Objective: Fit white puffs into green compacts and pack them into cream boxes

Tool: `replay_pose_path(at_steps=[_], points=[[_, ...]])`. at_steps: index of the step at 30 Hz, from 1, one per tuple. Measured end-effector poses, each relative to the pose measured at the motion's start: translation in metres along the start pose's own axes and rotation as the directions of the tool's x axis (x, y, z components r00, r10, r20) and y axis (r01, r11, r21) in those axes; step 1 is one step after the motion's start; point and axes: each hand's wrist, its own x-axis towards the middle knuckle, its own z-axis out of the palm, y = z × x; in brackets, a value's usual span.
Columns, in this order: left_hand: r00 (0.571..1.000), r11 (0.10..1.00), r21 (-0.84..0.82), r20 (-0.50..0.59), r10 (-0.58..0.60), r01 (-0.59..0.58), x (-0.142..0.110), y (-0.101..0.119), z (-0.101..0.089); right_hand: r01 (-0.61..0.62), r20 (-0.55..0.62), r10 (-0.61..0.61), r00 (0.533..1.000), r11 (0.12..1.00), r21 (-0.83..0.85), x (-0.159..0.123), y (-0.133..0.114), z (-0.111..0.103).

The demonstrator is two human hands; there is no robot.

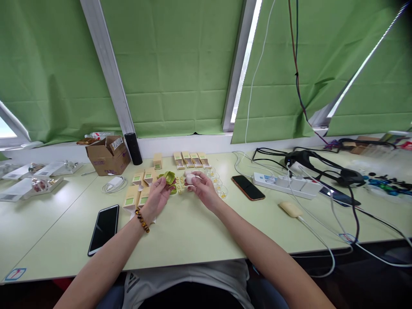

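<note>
The table's [189, 240] front edge crosses before the person's lap, with open surface between the forearms. One phone [103, 229] lies left of the left forearm, its long axis running away from the edge. The left hand [157, 199] pinches a green case [168, 177] above the table; its long axis runs roughly sideways, its hollow seemingly upward. The right hand [204, 189] pinches a white piece [189, 177] just beside it; its axis is too small to tell. Four cartons [130, 200] stand near the left hand. Clear cups [222, 191], overlapping and uncountable, sit just right of the right hand. Beyond are one lone carton [157, 162] and a row of four [195, 160].
</note>
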Motion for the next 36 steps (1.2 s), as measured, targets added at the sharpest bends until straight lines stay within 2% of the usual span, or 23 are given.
replay_pose_path(at_steps=[4, 10, 16, 28, 36], points=[[0.997, 0.999, 0.051, 0.074, 0.011, -0.015, -0.003, 0.003, 0.002, 0.125, 0.023, -0.123, 0.992, 0.980, -0.156, -0.004, -0.001, 0.005], [0.994, 0.989, 0.145, 0.108, -0.008, -0.008, -0.007, 0.006, 0.003, 0.164, 0.002, -0.172, 0.985, 0.937, -0.309, -0.005, -0.001, 0.007], [0.995, 0.977, 0.211, 0.101, 0.011, -0.032, -0.009, 0.005, 0.006, 0.175, -0.036, -0.200, 0.979, 0.920, -0.350, -0.006, 0.002, 0.010], [0.991, 0.970, 0.240, 0.137, -0.006, -0.027, -0.007, 0.001, 0.005, 0.175, -0.016, -0.191, 0.981, 0.927, -0.332, -0.011, -0.002, 0.017], [0.988, 0.930, 0.360, 0.150, 0.022, -0.075, -0.008, -0.004, 0.007, 0.168, -0.030, -0.193, 0.981, 0.914, -0.369, -0.011, 0.006, 0.013]])
